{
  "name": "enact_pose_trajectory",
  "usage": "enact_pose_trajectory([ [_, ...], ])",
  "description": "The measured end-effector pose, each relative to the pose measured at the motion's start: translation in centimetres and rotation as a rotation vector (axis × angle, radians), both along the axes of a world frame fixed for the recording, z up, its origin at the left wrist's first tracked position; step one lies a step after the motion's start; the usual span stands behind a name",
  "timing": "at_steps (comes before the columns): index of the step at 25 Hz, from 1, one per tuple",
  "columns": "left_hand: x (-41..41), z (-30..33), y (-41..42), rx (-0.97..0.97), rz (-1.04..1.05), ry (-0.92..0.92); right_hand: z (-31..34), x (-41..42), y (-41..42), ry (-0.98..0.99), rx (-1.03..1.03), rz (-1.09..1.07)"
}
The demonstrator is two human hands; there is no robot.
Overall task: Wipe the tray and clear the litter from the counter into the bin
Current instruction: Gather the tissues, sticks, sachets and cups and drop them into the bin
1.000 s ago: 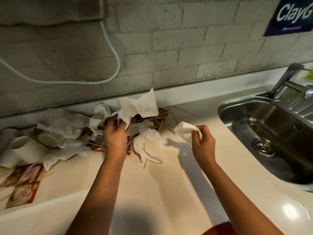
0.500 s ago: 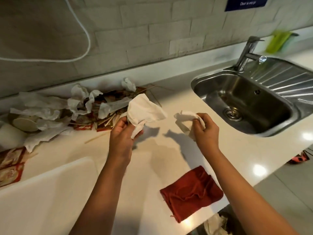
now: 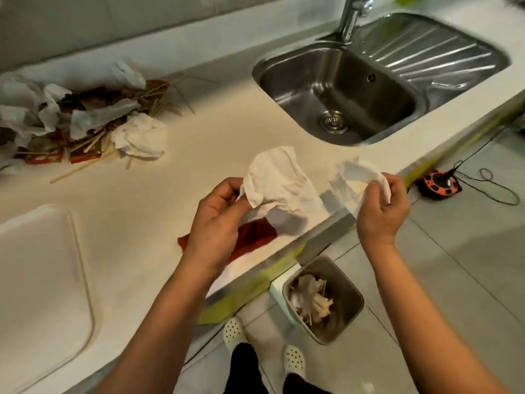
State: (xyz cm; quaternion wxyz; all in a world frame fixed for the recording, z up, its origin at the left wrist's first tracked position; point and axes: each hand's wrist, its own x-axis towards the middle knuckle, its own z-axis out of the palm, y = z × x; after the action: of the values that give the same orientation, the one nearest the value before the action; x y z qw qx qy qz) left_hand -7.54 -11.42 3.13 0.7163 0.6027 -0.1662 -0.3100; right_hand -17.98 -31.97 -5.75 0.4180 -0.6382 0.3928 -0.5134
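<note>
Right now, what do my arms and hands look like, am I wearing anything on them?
Both arms are bare up to the edge of the picture: no sleeves show. The left hand and the right hand wear no gloves, and no watch, bracelet or ring is visible on the wrists or fingers. No markings show.

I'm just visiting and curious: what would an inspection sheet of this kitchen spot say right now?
Surface: pale counter, bare in the middle.
Job's things: white tray at near left; red cloth at the counter edge, partly behind the left hand; open bin on the floor, already holding litter.
Clutter: litter pile of tissues, sticks and wrappers at far left.
Hands: left hand pinches a crumpled tissue; right hand grips another tissue.
Cables: thin black cord on the floor by an orange reel.
Surroundings: steel sink with tap; tiled floor.
</note>
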Motion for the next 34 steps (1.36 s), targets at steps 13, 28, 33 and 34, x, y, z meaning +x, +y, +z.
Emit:
enact_pose_trajectory([
  [13, -13.5, -20.1, -3.0, 0.626, -0.167, 0.294, -17.3, -16.1, 2.2, 0.864, 0.744, 0.196],
  [28, -12.1, -22.3, -5.6, 0.839, -0.616, 0.004, -15.0, -12.5, 2.7, 0.715, 0.546, 0.366],
  [33, -9.4, -11.5, -7.5, 0.507, -0.429, -0.098, -6.7, -7.4, 2.4, 0.414, 0.264, 0.414],
  [34, -8.4, -9.3, -7.3, 0.452, -0.391, -0.116, -5.1, -6.3, 2.6, 0.371, 0.225, 0.429],
])
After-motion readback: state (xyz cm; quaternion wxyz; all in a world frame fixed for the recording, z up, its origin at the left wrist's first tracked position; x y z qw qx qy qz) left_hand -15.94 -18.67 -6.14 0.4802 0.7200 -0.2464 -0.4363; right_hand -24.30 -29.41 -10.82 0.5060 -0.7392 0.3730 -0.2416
